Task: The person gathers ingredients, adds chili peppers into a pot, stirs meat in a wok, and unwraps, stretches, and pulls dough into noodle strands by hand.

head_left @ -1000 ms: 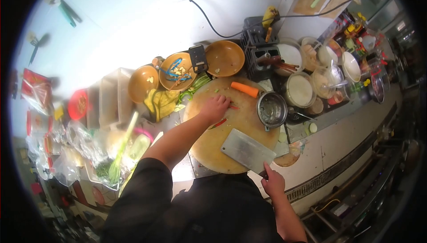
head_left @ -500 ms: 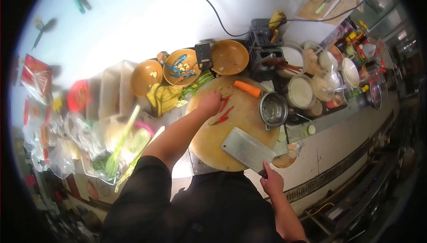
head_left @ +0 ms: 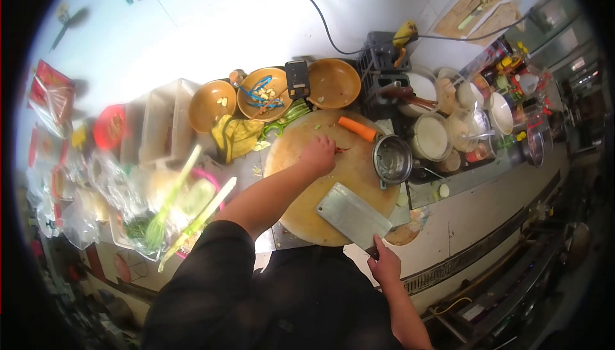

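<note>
My left hand (head_left: 318, 155) is closed over red chilies (head_left: 342, 150) on the upper middle of the round cutting board (head_left: 295, 206); a bit of red sticks out to the right of its fingers. The rest of the chilies is hidden under the hand. My right hand (head_left: 385, 262) grips the handle of a cleaver (head_left: 353, 211), whose broad blade lies flat over the board's lower right part. A peeled carrot (head_left: 357, 128) rests at the board's top edge, beside a metal bowl (head_left: 392, 159) at the right.
Behind the board are brown bowls (head_left: 334, 83), a phone (head_left: 297, 79) and a yellow cloth (head_left: 234, 137). Plastic bags and green onions (head_left: 168, 212) lie at the left. Tubs (head_left: 431, 137) and a black rack (head_left: 382, 62) stand at the right.
My left hand has moved slightly right and down and now covers most of the chilies that lay in view on the board. The cleaver stays nearly in place; the view has shifted a little.
</note>
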The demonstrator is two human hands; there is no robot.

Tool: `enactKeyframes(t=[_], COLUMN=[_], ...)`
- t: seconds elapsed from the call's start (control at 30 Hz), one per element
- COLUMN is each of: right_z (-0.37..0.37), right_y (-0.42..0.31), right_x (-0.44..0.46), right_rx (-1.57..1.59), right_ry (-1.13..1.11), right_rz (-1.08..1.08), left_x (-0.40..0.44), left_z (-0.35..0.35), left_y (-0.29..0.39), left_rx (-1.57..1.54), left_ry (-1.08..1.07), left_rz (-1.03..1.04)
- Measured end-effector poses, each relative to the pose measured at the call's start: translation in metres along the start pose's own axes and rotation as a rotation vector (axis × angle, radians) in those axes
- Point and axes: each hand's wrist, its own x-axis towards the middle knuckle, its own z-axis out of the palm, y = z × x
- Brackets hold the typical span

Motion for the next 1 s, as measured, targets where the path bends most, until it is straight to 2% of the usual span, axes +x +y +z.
enactKeyframes(t=[0.07, 0.17, 0.27, 0.33, 0.47, 0.53, 0.57, 0.77, 0.8, 0.83, 1.0], right_z=[0.002, 0.002, 0.0, -0.002, -0.004, -0.003, -0.003, 0.004, 0.004, 0.001, 0.013], right_y=[0.001, -0.001, -0.003, -0.004, -0.005, -0.01, -0.014, -0.071, -0.081, -0.092, -0.098], right_x=[-0.002, -0.003, -0.004, -0.004, -0.004, -0.001, 0.0, 0.04, 0.05, 0.062, 0.102], right_rx=[0.029, 0.032, 0.007, -0.004, -0.036, -0.022, -0.006, 0.132, 0.159, 0.125, 0.132], right_ry=[0.023, 0.028, 0.026, 0.027, 0.033, 0.032, 0.029, 0.092, 0.121, 0.044, 0.069], right_rz=[-0.013, -0.014, -0.011, -0.012, -0.011, -0.029, -0.046, -0.072, -0.061, -0.001, -0.055], left_x=[0.002, 0.008, 0.015, 0.017, 0.013, 0.001, -0.006, -0.077, -0.089, -0.103, -0.157], left_z=[0.008, 0.014, 0.006, -0.025, -0.03, -0.04, -0.039, -0.065, -0.07, -0.077, -0.076], left_y=[-0.002, -0.008, -0.018, -0.019, -0.054, -0.069, -0.075, -0.104, -0.103, -0.102, -0.102], left_rx=[0.025, -0.006, -0.03, -0.266, -0.498, -1.469, -1.603, -1.917, -1.917, -1.944, -1.982], left_ry=[0.028, -0.041, -0.063, -0.27, -0.172, -0.291, -0.248, -0.115, -0.104, -0.101, -0.083], left_rz=[0.043, 0.025, 0.089, -0.177, -0.213, -0.429, -0.467, -0.438, -0.441, -0.457, -0.461])
